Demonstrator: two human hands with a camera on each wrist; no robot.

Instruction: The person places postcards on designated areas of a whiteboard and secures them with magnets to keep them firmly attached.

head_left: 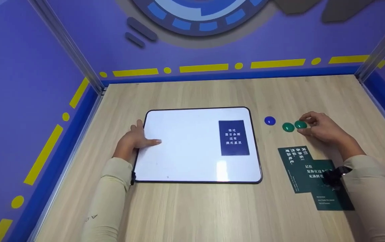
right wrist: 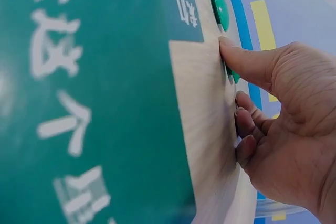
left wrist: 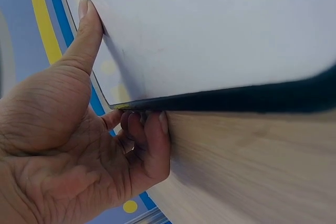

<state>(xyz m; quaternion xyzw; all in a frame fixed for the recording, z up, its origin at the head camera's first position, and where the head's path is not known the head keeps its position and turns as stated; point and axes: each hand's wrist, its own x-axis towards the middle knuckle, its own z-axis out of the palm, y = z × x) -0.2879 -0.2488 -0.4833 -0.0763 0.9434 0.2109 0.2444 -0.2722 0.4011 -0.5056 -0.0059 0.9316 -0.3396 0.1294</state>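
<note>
Purple back wall (head_left: 185,53) w/ yellow bars (head_left: 204,68) along its foot, beyond both hands; wood-grain table (head_left: 192,208) under everything.

L hand (head_left: 135,137) has hold of whiteboard (head_left: 182,144) at its L edge: thumb flat-ish on white face, other fingers curled at the rim, so gap's only abt board thickness. Board lies to R of that grip, black-framed, w/ navy card (head_left: 234,137) on its far R part, white print, well apart from L hand. Bright glare patch on board, on wearer's side of navy card.

R hand (head_left: 325,127) pinches green disc (head_left: 300,124) btwn thumb & index, opening abt disc width; can't tell if disc's lifted. Second green one (head_left: 288,127) just L of that pinch, blue disc (head_left: 270,121) further L, near board's R edge.

Dark-green print (head_left: 300,168) on wearer's side of R grip, stepped outline, white lettering; can't tell if 1 pc or 2 overlapping. R sleeve (head_left: 374,188) & black wrist device (head_left: 333,178) cover part of it.
</note>
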